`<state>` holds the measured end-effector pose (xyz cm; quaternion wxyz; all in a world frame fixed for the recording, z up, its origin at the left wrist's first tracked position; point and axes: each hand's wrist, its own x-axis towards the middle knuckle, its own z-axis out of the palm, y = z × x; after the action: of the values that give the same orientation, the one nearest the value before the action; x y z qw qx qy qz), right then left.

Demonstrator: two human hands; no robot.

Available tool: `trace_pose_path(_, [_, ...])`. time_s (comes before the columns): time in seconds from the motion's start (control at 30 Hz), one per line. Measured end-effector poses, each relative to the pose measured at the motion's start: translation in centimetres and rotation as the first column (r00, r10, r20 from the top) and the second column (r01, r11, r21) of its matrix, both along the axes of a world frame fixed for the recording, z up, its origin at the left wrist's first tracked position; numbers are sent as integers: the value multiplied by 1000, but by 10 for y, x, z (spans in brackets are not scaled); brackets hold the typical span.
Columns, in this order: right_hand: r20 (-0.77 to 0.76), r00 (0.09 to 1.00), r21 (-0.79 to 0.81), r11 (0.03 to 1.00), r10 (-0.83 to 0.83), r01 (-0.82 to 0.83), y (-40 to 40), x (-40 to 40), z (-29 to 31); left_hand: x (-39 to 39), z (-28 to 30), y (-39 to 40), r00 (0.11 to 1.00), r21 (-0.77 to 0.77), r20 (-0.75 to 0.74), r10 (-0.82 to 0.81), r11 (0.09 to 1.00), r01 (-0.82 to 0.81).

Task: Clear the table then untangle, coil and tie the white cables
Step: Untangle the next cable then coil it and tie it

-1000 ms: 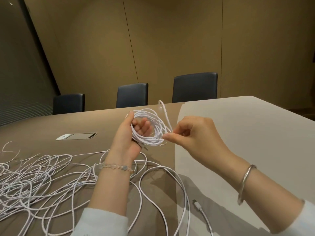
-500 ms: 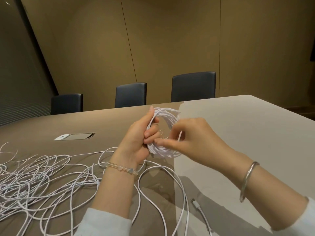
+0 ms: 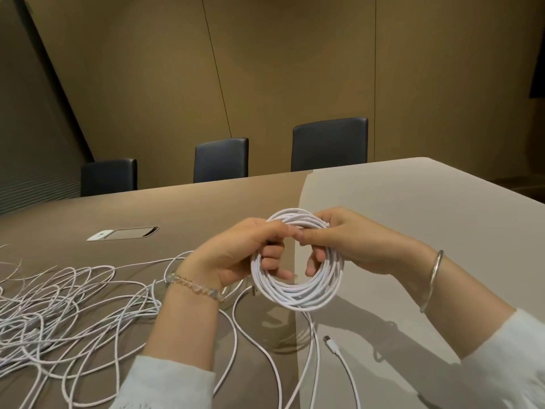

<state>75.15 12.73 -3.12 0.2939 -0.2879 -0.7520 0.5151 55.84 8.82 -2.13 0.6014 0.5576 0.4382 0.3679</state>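
Head view: I see my left hand [image 3: 236, 255] and right hand [image 3: 351, 246] both gripping the white coil [image 3: 298, 293] above the counter [image 3: 413, 208]; loose cables [image 3: 59, 305] lie left of it, seemingly tangled.

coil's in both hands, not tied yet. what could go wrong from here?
1. The coil is held only by the left hand and right hand; no tie shows, so loosening either grip may let the loops spring apart.
2. A strand hangs from the coil down to the table; it may snag the loose cables and drag them.
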Motion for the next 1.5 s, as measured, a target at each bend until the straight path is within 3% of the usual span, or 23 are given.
trace_pose_path(0.17, [15, 997, -33, 996, 81, -81, 7, 2, -6, -2, -11, 4, 991, -69, 119, -63, 995, 72])
trace_pose_path(0.27, [43, 999, -7, 1000, -7, 7, 14, -1, -14, -1, -18, 10, 980, -170, 197, -5, 985, 40])
trace_pose_path(0.37, [59, 997, 134, 991, -41, 32, 15, -7, -22, -4, -23, 14, 980, -240, 199, 18, 970, 31])
trace_pose_path(0.5, [71, 993, 228, 971, -94, 75, 16, -12, -35, -14, -35, 21, 943, -367, 331, 44, 926, 86])
trace_pose_path(0.63, [50, 997, 158, 986, -59, 51, 20, -15, -53, -16, -52, 30, 963, -420, 239, 126, 908, -15])
trace_pose_path(0.83, [170, 975, 125, 985, -143, 123, 47, -31, -69, -30, -72, 51, 945, -423, 59, 320, 866, -267])
trace_pose_path(0.93, [151, 926, 219, 925, -347, 311, 74, -55, -70, -54, -74, 66, 903, -442, 84, 421, 828, -345])
trace_pose_path(1.03, [261, 840, 387, 849, -476, 360, 107, -82, -76, -72, -77, 78, 877, -460, 118, 465, 808, -367])
trace_pose_path(1.23, [436, 749, 521, 819, -499, 242, 160, -116, -98, -90, -90, 92, 875, -487, 151, 460, 805, -339])
trace_pose_path(1.5, [446, 740, 536, 812, -503, 230, 179, -125, -105, -100, -99, 91, 842, -500, 229, 488, 802, -328])
